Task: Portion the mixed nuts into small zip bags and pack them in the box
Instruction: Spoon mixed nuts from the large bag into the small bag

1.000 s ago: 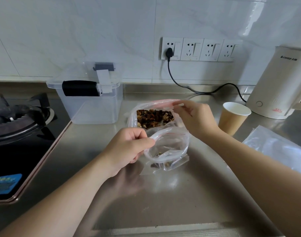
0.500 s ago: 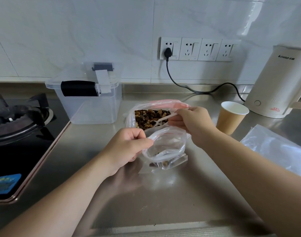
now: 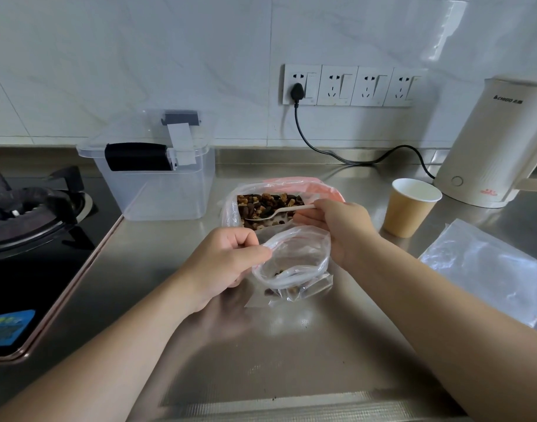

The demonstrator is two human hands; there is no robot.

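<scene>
1. Steel counter (image 3: 291, 345) runs across the near field; both forearms come in from the bottom corners.
2. Left hand (image 3: 221, 266) w/ curled fingers pinches the near-left rim of the small zip bag (image 3: 294, 266), thumb on top, holding its mouth open. Bag stands on the counter at centre; a few nuts lie at the bottom.
3. Right hand (image 3: 337, 226) is just behind and right of that bag, fingers closed round the handle of a white plastic spoon (image 3: 279, 212). Spoon bowl points left, over the nuts in the big bag.
4. Big clear bag (image 3: 230, 208) w/ pink top edge sits directly behind the small bag, touching or nearly so; mixed nuts (image 3: 267, 204) show dark and tan inside. The small bag's rim and the right hand cover its near-right part.
5. Right of the arms: flat stack of clear zip bags (image 3: 486, 266) on the counter, partly hidden by the right forearm.
6. Paper cup (image 3: 412, 208) upright, near the right hand but apart.
7. Left: gas hob (image 3: 32, 214) set into the counter.
8. Clear plastic box (image 3: 160, 190) w/ lid on and black handle, back-left of the big bag, apart.
9. Far right: cream kettle (image 3: 498, 141); its black cord (image 3: 337, 156) runs to the wall socket strip (image 3: 352, 86).
</scene>
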